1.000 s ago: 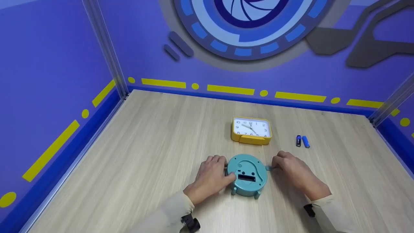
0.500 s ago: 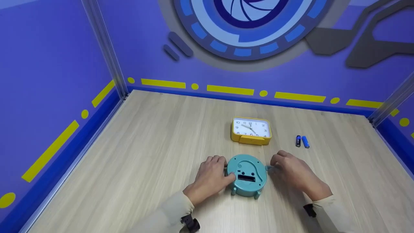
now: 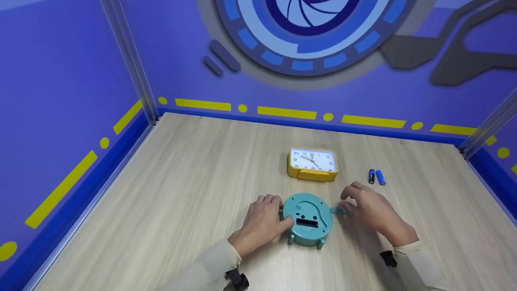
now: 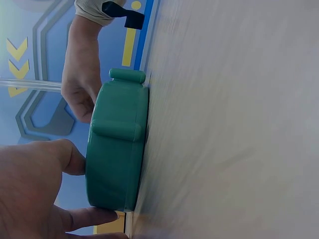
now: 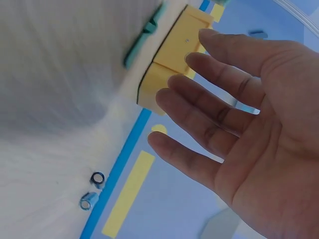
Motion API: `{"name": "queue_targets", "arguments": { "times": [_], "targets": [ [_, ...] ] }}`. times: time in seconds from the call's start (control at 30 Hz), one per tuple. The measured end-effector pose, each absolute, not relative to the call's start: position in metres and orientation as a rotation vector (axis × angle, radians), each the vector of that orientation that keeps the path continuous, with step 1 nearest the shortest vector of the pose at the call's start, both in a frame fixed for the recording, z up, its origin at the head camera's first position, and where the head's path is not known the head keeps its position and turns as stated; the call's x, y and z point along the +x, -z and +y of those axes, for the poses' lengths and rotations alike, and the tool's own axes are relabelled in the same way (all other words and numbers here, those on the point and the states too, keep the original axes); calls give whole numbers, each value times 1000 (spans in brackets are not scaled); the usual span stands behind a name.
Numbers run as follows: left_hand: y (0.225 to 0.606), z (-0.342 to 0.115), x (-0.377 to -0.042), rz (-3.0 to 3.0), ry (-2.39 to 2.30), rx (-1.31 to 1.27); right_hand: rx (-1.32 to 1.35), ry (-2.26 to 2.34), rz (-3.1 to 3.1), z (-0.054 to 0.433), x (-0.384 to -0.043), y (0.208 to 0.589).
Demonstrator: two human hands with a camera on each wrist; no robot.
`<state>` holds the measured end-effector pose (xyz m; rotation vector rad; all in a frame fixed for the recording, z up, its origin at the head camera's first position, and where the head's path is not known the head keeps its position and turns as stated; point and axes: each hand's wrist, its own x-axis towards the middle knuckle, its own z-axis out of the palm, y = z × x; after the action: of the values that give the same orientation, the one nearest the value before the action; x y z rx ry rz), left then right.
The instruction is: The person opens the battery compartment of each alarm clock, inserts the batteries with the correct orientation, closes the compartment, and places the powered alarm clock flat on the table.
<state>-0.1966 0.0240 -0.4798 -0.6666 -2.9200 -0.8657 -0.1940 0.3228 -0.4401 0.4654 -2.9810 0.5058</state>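
In the head view a round teal alarm clock (image 3: pixel 307 226) lies on its front, back upward, with a dark open battery slot (image 3: pixel 307 222). My left hand (image 3: pixel 264 220) grips its left side, thumb on the back's edge and fingers along the far side. The clock's two stubby feet point toward me. A small teal strip, seemingly the battery cover (image 3: pixel 338 210), lies at the clock's right edge. Just right of that strip hovers my right hand (image 3: pixel 369 206), fingers loosely bent around nothing. The right wrist view shows this palm (image 5: pixel 279 129) bare and apart from the teal strip (image 5: pixel 144 37).
Behind the teal clock a yellow rectangular alarm clock (image 3: pixel 313 163) lies with its dial upward. Two blue batteries (image 3: pixel 371 176) lie side by side to its right. A blue wall (image 3: pixel 258 93) rises behind the wooden table (image 3: pixel 202 161), with another at left.
My right hand has let go of the teal strip and drawn slightly right, fingers loosening. The strip stays beside the clock. My left hand keeps its hold.
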Motion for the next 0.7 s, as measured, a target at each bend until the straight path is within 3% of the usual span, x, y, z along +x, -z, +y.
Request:
{"name": "queue_targets", "arguments": {
  "times": [0.7],
  "targets": [
    [481, 24, -197, -2927, 854, -657, 324, -523, -2958, 344, -210, 438]
  ]
}}
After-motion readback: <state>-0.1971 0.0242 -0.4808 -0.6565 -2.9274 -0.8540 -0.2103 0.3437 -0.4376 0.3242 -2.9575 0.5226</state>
